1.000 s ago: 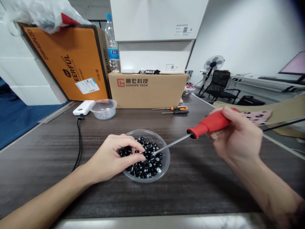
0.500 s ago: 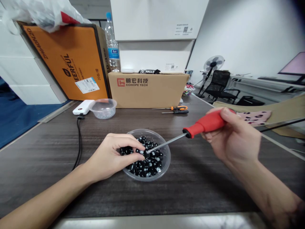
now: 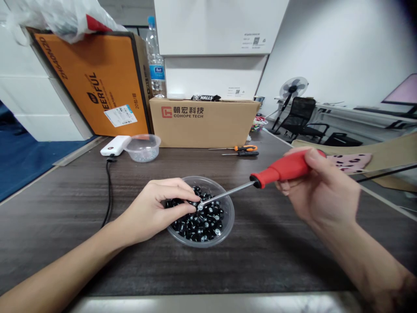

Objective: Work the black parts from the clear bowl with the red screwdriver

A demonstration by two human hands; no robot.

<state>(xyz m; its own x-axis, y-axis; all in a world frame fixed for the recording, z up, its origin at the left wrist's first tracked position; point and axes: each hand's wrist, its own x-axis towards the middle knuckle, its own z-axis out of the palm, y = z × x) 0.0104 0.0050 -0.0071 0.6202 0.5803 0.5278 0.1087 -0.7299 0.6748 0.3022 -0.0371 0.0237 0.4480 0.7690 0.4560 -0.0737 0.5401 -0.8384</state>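
Observation:
My left hand (image 3: 163, 208) is closed over a clear round plastic tub (image 3: 230, 224). Its thumb and fingertips pinch a small black round piece with a silver screw head (image 3: 200, 208), partly hidden by the fingers. A red-handled screwdriver (image 3: 280, 168) is gripped in my right hand (image 3: 325, 191), thumb along the handle. The steel shaft slants down to the left, and its tip meets the silver screw head, or lies very close to it. Many similar black pieces (image 3: 198, 226) fill the tub beneath.
Behind stand a clear tub (image 3: 143, 150) of small bits, a white device (image 3: 114, 145) with a black cable, and two screwdrivers, one orange-handled (image 3: 247, 148), one black-handled (image 3: 247, 154). A cardboard box (image 3: 205, 126) and an orange carton (image 3: 94, 87) bound the table's back.
The pinched piece now shows its silver screw head at the screwdriver tip, where earlier mostly dark sides showed. The view has shifted slightly; both hands stay nearly in place.

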